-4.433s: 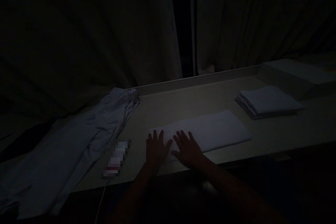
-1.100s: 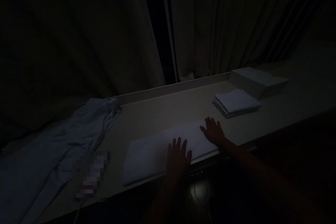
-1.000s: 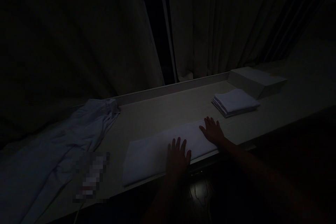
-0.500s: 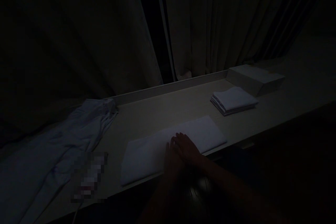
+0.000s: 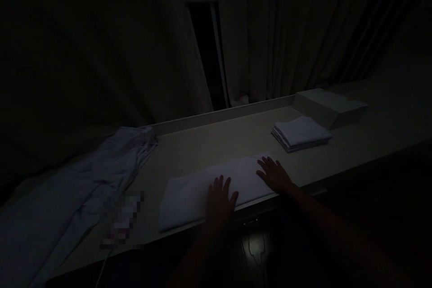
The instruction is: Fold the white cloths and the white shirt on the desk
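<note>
A white cloth [image 5: 185, 200], folded into a long flat strip, lies along the front edge of the pale tabletop [image 5: 202, 148]. On its middle rests my left hand [image 5: 220, 200], fingers spread and pointing away from me. Over the cloth's right end lies my right hand [image 5: 275, 174], also flat with its fingers apart. Neither hand grips anything. Beyond my right hand, a stack of folded white cloths [image 5: 302, 132] sits apart from the strip.
Loose, crumpled white cloth [image 5: 97, 180] covers the table's left side. Near it lies a pixelated object [image 5: 123, 220] with a cord. A pale box [image 5: 332, 105] stands at the back right. Dark curtains [image 5: 263, 31] hang behind the table's raised back edge.
My hands, together over the middle of the cloth before, are now apart. The right hand has moved right to the cloth's end, and the left lies flat near the middle.
</note>
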A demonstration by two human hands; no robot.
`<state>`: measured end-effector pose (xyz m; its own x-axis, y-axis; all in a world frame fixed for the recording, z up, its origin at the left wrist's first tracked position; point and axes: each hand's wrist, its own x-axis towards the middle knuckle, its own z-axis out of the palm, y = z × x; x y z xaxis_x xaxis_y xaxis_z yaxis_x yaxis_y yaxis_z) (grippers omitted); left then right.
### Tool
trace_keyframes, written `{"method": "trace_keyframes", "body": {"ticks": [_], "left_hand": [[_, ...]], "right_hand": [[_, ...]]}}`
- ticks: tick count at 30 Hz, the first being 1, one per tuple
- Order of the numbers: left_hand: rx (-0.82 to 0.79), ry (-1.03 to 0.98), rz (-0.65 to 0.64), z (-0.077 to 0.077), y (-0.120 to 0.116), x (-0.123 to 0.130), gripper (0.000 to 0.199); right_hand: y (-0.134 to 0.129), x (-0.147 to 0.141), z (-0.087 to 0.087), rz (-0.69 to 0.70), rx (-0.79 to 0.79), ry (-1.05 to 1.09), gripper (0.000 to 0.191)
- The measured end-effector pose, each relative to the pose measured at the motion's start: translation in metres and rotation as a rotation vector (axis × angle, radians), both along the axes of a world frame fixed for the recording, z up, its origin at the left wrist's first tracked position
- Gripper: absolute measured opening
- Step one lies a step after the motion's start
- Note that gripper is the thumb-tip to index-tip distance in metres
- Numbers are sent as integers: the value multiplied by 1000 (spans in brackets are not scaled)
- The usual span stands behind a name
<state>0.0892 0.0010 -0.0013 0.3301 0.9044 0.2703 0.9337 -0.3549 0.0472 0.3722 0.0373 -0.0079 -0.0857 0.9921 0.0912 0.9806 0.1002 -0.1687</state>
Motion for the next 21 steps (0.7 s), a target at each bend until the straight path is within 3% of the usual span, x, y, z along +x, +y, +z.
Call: {"method": "trace_keyframes", "body": {"ticks": [6, 11, 18, 21], "left_hand": [[-20, 81, 188, 2, -15, -79, 63], [-8, 44, 335, -8, -26, -135, 63], [-5, -226, 341, -21, -30, -159, 64], [78, -450, 503, -15, -28, -167, 72]], "right_hand": [[1, 4, -17, 10, 50, -28, 66], [5, 9, -33, 45, 111, -48, 63], [5, 10, -37, 62, 156, -61, 62], [4, 10, -38, 80, 178, -65, 59]]}}
